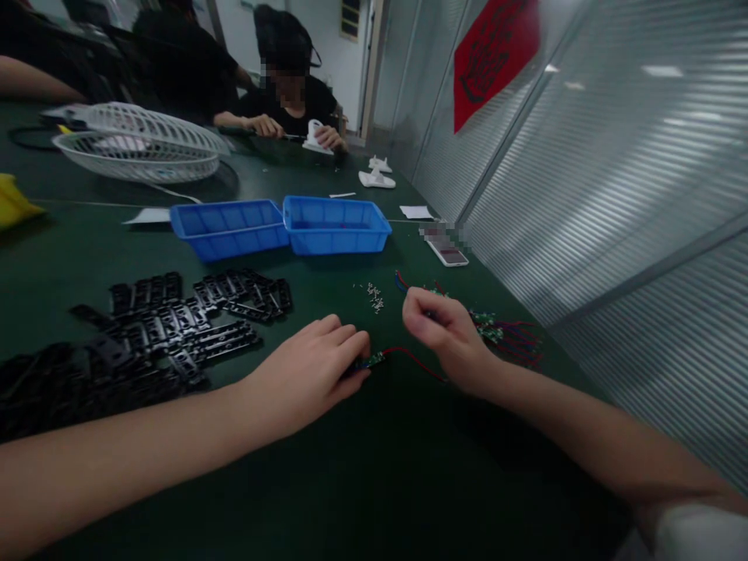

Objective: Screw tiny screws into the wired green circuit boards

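Note:
My left hand (309,362) is closed on a small green circuit board (375,361) low over the table, its fingers hiding one end. From the board a red wire (418,360) curves right towards my other wrist. My right hand (441,331) is curled shut at the right; whatever its fingers may hold is hidden. Just beyond that hand lies a pile of green circuit boards (491,329) with red and blue wires. Small silver screws (375,299) are scattered between and beyond both hands. Many black plastic parts (175,321) lie left of my left hand.
Two blue bins (337,238) (239,238) stand side by side beyond the parts. A phone (449,251) lies near the right edge by the glass partition. White fan guards (140,148) sit back left. Across the table, a person (286,101) handles a white part (316,139).

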A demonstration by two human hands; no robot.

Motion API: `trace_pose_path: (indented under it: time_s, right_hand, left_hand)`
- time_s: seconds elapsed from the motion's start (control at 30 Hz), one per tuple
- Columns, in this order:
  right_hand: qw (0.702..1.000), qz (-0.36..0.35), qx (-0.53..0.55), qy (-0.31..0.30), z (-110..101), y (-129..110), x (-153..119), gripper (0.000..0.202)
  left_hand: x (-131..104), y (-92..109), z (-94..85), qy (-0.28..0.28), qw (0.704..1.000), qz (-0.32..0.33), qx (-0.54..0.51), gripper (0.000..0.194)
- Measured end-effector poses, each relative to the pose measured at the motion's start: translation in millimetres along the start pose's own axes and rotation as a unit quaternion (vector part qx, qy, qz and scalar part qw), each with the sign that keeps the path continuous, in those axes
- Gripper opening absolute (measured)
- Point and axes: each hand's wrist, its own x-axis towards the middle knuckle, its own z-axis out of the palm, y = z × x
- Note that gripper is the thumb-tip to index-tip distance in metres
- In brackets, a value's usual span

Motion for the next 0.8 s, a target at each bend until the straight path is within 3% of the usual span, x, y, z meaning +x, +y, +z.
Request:
trace_pose_path:
  time_s: [0.07,0.13,0.23,0.37,0.5,0.8]
  right_hand:
    - [0.983,0.023,0.182,-0.01,1.4,-12.5,13.6,0.045]
    - [0.943,0.057,0.319,-0.079,5.7,-19.7,24.0,0.05]
    - [0.891,0.059,0.434,-0.121,15.6,-17.2,29.8,0.051]
    - [0.876,0.028,0.473,-0.088,26.5,-2.6,24.3,0.05]
    - [0.869,0.054,0.489,-0.056,29.3,4.5,20.5,0.05]
    - [0.864,0.056,0.499,-0.046,34.9,13.3,21.4,0.05]
  left_hand:
    - [1.7,-4.3,2.2,0.001,0.999,-0.001,-0.039,0.012]
    - [1.9,-7.7,4.6,0.001,0.999,-0.002,-0.049,0.013]
    - [1.0,-10.1,7.5,-0.003,0.999,0.003,-0.037,0.014]
    - [0.5,-11.0,9.4,-0.001,0.999,0.002,-0.032,0.015]
    - [0.6,-12.0,10.5,0.003,0.999,0.004,-0.033,0.014]
    - [0.9,-12.2,11.6,0.0,1.0,0.004,-0.018,0.015]
